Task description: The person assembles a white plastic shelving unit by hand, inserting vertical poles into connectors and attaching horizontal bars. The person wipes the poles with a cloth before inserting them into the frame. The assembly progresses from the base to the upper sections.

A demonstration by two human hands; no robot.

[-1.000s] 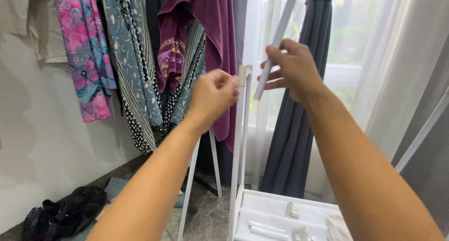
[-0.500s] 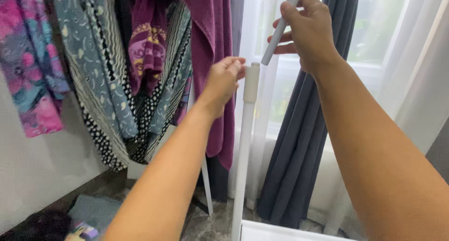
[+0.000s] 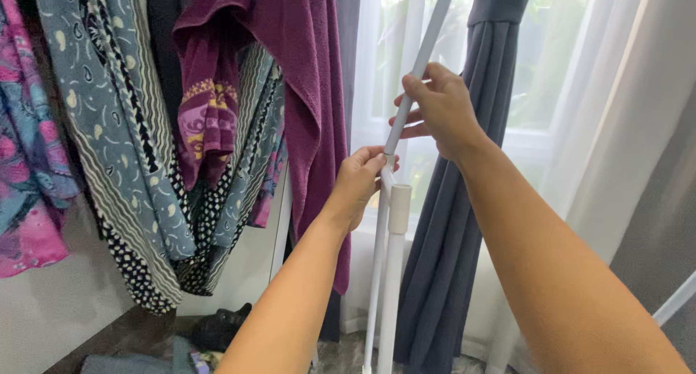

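My right hand (image 3: pixel 438 109) grips a thin white rod (image 3: pixel 422 62) that slants up to the top of the view. The rod's lower end meets the top of an upright white pole (image 3: pixel 391 287) capped by a cream plastic connector (image 3: pixel 399 208). My left hand (image 3: pixel 358 182) closes around the joint where the rod reaches a second thin white pole beside the connector.
Patterned clothes (image 3: pixel 116 142) and a maroon towel (image 3: pixel 308 91) hang at the left. A tied dark grey curtain (image 3: pixel 464 222) and sheer white curtains (image 3: pixel 602 113) cover the window behind the poles. Dark items (image 3: pixel 217 327) lie on the floor below.
The right hand has brought the rod down and leftward, so its lower end now sits at the pole top. The left hand has shifted onto that joint. The view has tilted down slightly.
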